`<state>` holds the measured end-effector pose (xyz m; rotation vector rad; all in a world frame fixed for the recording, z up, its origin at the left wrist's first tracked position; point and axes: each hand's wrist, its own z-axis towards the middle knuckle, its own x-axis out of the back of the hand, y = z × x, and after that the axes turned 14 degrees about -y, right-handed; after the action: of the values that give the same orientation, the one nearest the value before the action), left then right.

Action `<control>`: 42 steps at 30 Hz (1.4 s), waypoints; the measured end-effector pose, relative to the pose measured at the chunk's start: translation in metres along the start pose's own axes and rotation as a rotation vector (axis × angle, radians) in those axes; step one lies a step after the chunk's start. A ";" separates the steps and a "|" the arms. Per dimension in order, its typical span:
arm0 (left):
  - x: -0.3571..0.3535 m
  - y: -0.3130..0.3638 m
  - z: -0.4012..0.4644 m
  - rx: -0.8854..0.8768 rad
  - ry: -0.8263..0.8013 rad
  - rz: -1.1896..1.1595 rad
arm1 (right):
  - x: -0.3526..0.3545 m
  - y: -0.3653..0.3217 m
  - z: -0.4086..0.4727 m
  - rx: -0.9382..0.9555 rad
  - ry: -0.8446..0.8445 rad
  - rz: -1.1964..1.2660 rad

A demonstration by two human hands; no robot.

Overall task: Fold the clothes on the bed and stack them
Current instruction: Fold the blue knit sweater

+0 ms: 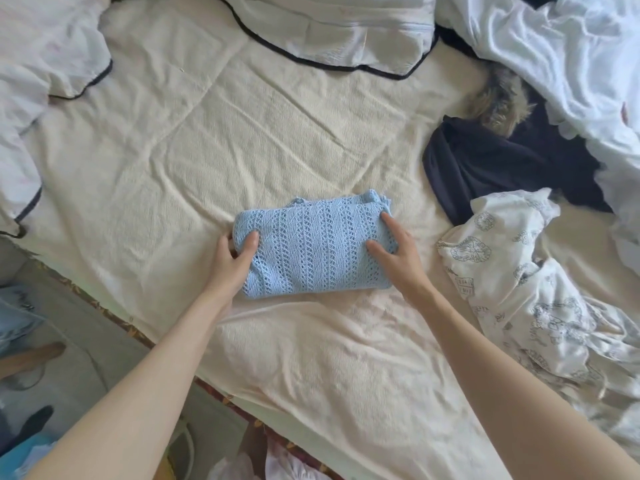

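A folded light-blue knit top (311,247) lies in the middle of the cream bedspread (242,140). My left hand (235,258) grips its left edge, thumb on top and fingers curled under the fabric. At the right edge my right hand (398,252) holds the top, thumb and forefinger spread over the knit, the other fingers hidden. To the right lie an unfolded dark navy garment (485,164) and a crumpled white garment with blue print (519,271).
A furry brown item (498,105) sits on the navy garment. A white duvet (571,64) is bunched at the far right. White pillows with dark piping (332,32) lie at the head. The bed's edge and the floor (69,341) are at lower left.
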<state>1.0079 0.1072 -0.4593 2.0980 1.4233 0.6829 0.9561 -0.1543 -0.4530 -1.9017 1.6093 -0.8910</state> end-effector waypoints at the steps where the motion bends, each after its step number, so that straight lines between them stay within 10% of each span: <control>1: 0.000 -0.001 -0.002 -0.012 -0.008 -0.018 | 0.002 0.000 0.000 -0.004 -0.014 0.017; 15: -0.002 -0.010 -0.116 0.010 -0.058 0.135 | -0.014 0.011 -0.130 -0.095 -0.056 0.329; 42: -0.200 -0.003 -0.354 -0.217 -0.787 0.693 | -0.031 0.148 -0.530 -0.090 0.757 0.703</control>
<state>0.7087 -0.0333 -0.2229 2.2771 0.1863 0.1633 0.4605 -0.1282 -0.2125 -0.8958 2.5404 -1.2802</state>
